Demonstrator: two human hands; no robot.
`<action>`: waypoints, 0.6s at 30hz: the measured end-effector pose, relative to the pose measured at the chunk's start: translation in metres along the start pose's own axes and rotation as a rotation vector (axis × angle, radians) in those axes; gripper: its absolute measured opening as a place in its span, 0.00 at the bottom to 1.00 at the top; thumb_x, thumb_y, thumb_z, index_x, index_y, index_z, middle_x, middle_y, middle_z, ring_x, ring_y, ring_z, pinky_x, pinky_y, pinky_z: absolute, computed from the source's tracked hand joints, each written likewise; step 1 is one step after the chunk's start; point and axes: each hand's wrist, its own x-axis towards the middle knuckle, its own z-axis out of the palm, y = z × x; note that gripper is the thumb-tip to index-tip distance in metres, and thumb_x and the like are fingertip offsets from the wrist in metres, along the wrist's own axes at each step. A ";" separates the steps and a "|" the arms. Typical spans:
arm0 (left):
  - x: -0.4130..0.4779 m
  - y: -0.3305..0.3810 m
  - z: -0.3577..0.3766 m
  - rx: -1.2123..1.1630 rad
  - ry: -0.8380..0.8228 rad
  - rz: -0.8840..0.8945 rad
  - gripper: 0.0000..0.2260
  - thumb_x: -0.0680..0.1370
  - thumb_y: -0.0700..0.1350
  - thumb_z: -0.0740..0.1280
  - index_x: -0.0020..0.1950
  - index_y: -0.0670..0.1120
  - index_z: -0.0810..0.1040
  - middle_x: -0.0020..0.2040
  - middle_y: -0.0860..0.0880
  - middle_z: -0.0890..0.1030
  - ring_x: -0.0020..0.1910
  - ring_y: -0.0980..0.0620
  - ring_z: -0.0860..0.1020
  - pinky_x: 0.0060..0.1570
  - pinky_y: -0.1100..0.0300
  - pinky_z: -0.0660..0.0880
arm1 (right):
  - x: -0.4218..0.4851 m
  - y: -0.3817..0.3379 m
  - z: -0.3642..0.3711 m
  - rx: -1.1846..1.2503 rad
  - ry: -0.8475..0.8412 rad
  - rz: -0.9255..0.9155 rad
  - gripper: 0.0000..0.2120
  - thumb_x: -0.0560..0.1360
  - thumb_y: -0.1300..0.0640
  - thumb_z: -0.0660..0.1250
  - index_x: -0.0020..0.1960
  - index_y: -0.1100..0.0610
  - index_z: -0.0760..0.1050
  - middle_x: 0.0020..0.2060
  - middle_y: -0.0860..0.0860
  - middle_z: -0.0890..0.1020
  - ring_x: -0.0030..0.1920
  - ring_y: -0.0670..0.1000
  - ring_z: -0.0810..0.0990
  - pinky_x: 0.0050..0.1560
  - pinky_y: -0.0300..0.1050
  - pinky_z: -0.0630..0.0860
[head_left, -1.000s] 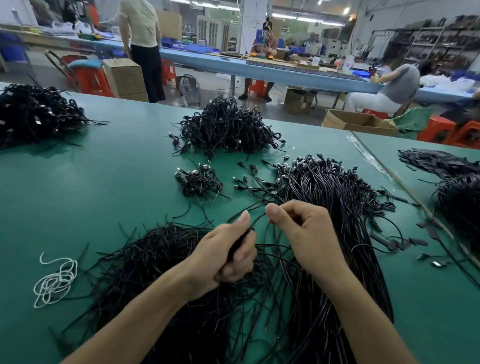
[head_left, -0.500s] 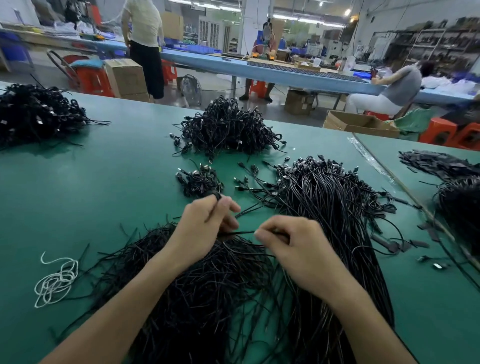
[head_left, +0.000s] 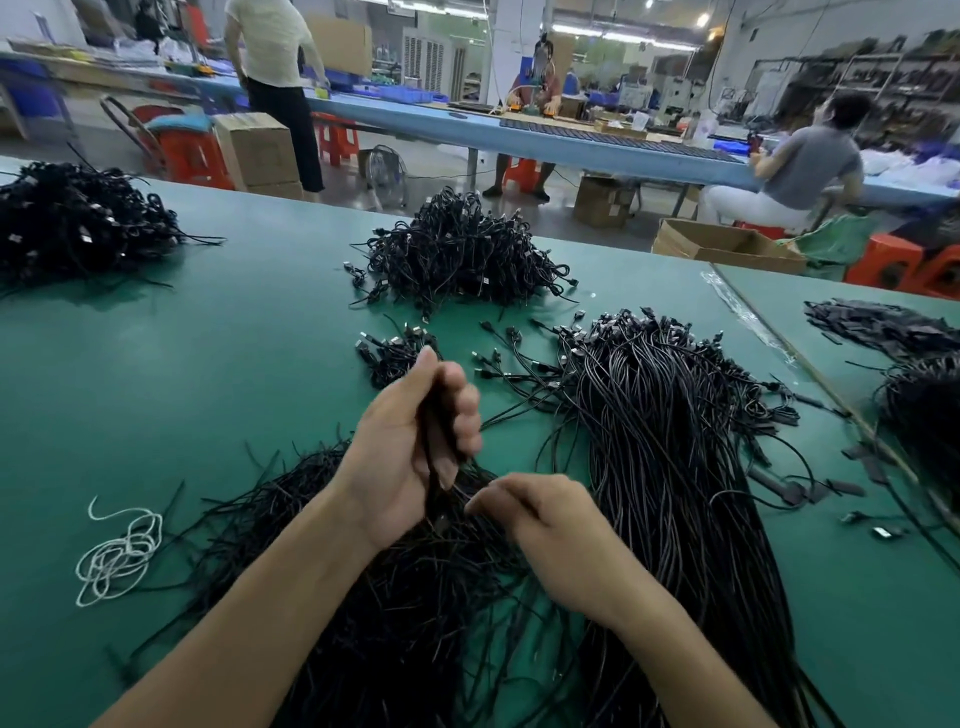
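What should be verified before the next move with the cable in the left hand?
1. Left hand grips the folded cable: ok.
2. Right hand has pinched a tie: cannot tell, fingertips blurred among strands.
3. Tie pile lies under both hands: ok.
4. Small heap of bundled cables lies beyond the left hand: ok.
5. Folded cable is free of the long cables at right: cannot tell.

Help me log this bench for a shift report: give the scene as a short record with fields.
Surface: green table
Left hand: grips a folded black cable, held upright
Right hand: fingers curled at the cable's lower end; what they pinch is unclear
Under hands: pile of thin black ties
Right of hands: long bundle of black cables
Far centre: heap of coiled cables
Left edge: white cord, loose
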 end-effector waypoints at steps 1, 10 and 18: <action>0.002 -0.003 -0.002 0.074 0.044 0.062 0.18 0.81 0.53 0.58 0.40 0.45 0.82 0.37 0.47 0.81 0.33 0.53 0.80 0.35 0.62 0.79 | -0.002 -0.002 0.002 -0.062 -0.061 -0.013 0.11 0.83 0.50 0.61 0.49 0.48 0.82 0.28 0.49 0.77 0.26 0.52 0.69 0.28 0.47 0.66; -0.008 -0.024 -0.013 1.192 0.014 0.021 0.19 0.84 0.53 0.57 0.37 0.51 0.79 0.30 0.49 0.82 0.27 0.53 0.79 0.30 0.63 0.75 | -0.011 -0.018 -0.028 -0.224 0.068 -0.114 0.07 0.76 0.47 0.70 0.42 0.48 0.82 0.32 0.43 0.80 0.34 0.46 0.78 0.38 0.48 0.76; -0.020 -0.014 -0.005 0.779 -0.114 -0.453 0.24 0.79 0.62 0.57 0.29 0.50 0.73 0.22 0.52 0.66 0.18 0.57 0.60 0.18 0.67 0.57 | -0.011 -0.017 -0.026 0.069 0.200 -0.125 0.06 0.73 0.54 0.75 0.41 0.50 0.78 0.37 0.45 0.82 0.39 0.47 0.80 0.43 0.48 0.77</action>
